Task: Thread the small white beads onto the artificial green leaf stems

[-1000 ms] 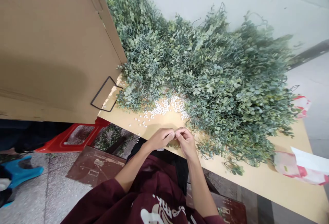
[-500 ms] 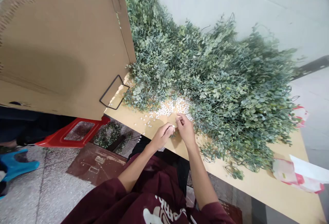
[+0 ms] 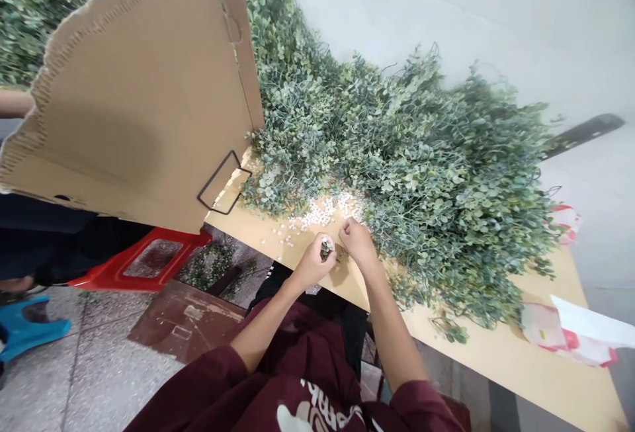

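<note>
My left hand (image 3: 312,263) is closed around a small green leafy sprig (image 3: 325,249), whose leaves show between thumb and fingers. To its right, my right hand (image 3: 357,240) is held in a pinch at the near edge of the scattered small white pieces (image 3: 322,210). Whatever lies between its fingertips is too small to make out. A large heap of artificial greenery (image 3: 397,147) with small round leaves rises just beyond both hands. Some white pieces are spread loosely to the left of the pile.
A big torn cardboard sheet (image 3: 143,101) stands at the left, with a black wire frame (image 3: 225,182) at its lower corner. Red-and-white plastic bags (image 3: 565,336) lie on the table (image 3: 536,379) at right. A red stool (image 3: 149,260) and a blue stool (image 3: 34,329) stand below. Another person's arm (image 3: 14,102) shows far left.
My left hand has turned, so the leafy sprig in it now shows. My right hand's fingers have drawn together near the white pieces. The view has shifted slightly, revealing more behind the cardboard.
</note>
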A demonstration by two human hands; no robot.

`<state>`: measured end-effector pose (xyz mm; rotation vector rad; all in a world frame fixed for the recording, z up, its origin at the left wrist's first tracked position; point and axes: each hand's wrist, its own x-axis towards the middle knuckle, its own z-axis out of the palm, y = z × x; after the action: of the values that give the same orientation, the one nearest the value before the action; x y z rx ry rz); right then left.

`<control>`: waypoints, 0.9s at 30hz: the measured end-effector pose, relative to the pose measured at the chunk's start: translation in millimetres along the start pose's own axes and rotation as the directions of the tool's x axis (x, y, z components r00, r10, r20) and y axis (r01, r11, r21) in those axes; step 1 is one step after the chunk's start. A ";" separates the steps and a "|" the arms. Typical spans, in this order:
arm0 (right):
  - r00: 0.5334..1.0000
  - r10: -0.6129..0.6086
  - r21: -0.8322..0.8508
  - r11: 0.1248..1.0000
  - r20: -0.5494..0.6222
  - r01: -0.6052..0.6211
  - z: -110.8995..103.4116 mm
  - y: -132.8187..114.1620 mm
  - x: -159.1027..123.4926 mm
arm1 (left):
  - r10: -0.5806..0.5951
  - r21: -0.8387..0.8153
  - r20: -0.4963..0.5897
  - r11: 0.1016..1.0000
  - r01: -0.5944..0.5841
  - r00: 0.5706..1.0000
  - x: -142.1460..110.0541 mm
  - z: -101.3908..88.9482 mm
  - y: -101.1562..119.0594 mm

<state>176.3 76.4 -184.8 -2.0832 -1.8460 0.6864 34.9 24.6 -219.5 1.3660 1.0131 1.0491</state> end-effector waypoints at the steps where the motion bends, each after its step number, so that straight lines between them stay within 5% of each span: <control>1: 1.000 0.006 0.020 1.000 0.026 -0.006 -2.0 3.5 -5.1 | 0.010 0.001 -0.003 1.000 -0.010 1.000 0.2 0.2 -1.0; 7: 0.976 0.071 0.376 0.915 0.204 -0.145 -8.7 29.5 -38.5 | 0.048 -0.025 -0.049 0.998 -0.050 0.998 1.0 3.5 -7.5; 11: 0.974 -0.006 0.507 0.854 0.226 -0.112 -12.2 37.0 -63.0 | 0.073 -0.061 -0.074 0.995 -0.077 0.995 0.4 4.1 -8.2; 19: 0.948 -0.256 0.536 0.836 0.189 0.119 -24.5 21.3 -106.6 | 0.172 -0.147 -0.117 0.971 -0.189 0.978 1.8 -0.6 -18.0; 27: 0.887 -0.412 0.457 0.843 0.209 0.284 -17.2 15.3 -113.3 | 0.122 -0.061 -0.232 0.988 -0.140 0.965 6.6 7.1 -22.5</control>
<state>189.9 -35.4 -159.0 -1.3777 -1.9466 1.2209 43.2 30.4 -241.8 1.2843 1.0470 1.3549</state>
